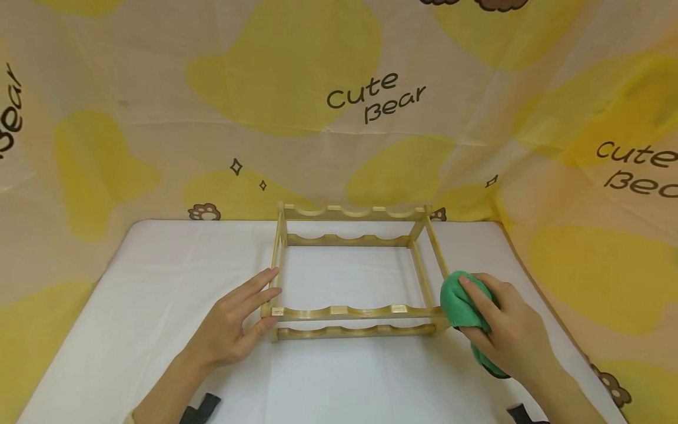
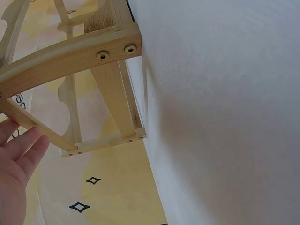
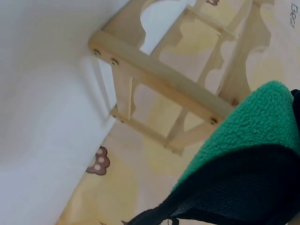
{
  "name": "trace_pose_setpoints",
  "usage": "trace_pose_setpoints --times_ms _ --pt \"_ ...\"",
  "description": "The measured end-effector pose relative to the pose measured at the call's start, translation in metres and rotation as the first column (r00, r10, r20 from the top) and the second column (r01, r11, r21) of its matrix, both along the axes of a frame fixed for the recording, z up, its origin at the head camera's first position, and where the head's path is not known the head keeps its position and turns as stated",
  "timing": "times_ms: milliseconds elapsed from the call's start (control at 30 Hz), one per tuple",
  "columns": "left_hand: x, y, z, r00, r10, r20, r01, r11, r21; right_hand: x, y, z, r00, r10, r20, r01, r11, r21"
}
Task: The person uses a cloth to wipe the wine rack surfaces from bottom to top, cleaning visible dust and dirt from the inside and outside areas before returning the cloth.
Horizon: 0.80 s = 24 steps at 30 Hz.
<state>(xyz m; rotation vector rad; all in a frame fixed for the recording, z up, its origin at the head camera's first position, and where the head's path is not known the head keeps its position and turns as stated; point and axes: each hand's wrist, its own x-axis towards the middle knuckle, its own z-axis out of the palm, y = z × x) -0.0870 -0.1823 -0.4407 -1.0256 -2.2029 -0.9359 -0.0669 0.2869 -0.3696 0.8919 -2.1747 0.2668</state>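
A pale wooden rack with scalloped rails stands on the white table. My left hand rests against its left side, fingers spread and nearly straight, the thumb by the front left corner. In the left wrist view the fingers lie along a side rail of the rack. A folded fleecy green cloth with a dark underside is held in my right hand, close against the rack's front right corner. The cloth covers part of the rack and hides the right hand in the right wrist view.
The white table extends around the rack. Behind it and along the right side hangs a yellow-patterned cloth backdrop with printed lettering. Dark pieces show near both wrists at the bottom edge.
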Motion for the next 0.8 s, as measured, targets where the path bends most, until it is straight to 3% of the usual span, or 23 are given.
trace_pose_setpoints --times_ms 133,400,633,800 --pt "0.000 -0.001 0.000 1.000 0.002 0.006 -0.002 1.000 -0.002 0.003 -0.009 -0.001 0.995 0.080 -0.057 -0.079 0.997 0.019" --pt "0.000 -0.001 0.000 1.000 0.012 0.006 -0.012 1.000 -0.008 0.012 -0.022 -0.008 0.977 0.199 -0.070 -0.193 0.977 0.086" --pt "0.000 0.000 0.000 1.000 0.003 -0.013 -0.003 1.000 0.002 0.016 -0.032 -0.025 0.947 0.321 -0.025 -0.310 0.931 0.193" --pt "0.000 0.001 0.000 1.000 -0.001 -0.019 0.001 1.000 0.005 0.018 -0.034 -0.042 0.939 0.340 0.045 -0.339 0.900 0.272"
